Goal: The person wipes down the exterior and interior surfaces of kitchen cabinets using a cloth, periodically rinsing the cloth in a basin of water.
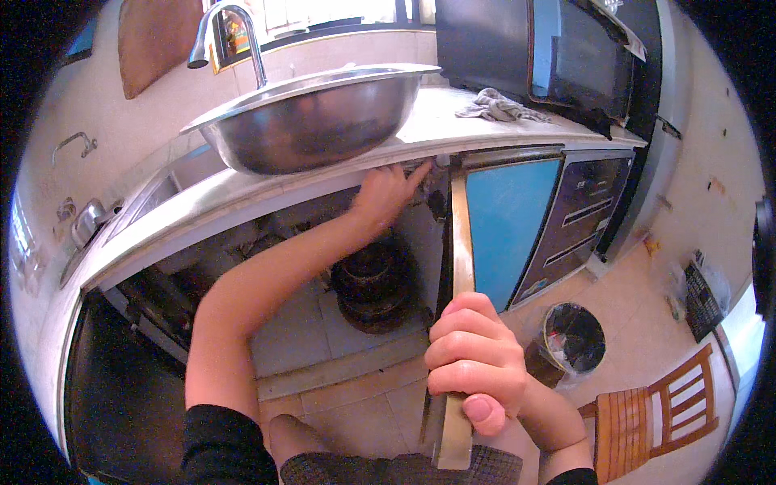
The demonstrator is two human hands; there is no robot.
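My right hand (476, 361) is wrapped around the gold-coloured edge of an open cabinet door (462, 242), which stands out from the counter towards me. My left hand (388, 191) reaches beneath the countertop, at the top of the cabinet opening. One finger points to the right, close to the corner where the door meets the cabinet frame; other fingers are partly hidden under the counter edge. Whether it holds anything cannot be made out. Below my left forearm, dark stacked round pots or jars (373, 285) stand on the tiled cabinet floor.
A large stainless steel basin (321, 121) overhangs the counter edge, beside a faucet (251, 42). A crumpled cloth (500, 108) lies on the countertop (433, 118). To the right are a blue cabinet panel (512, 224), a lined trash bin (573, 339) and a wooden chair (624, 430).
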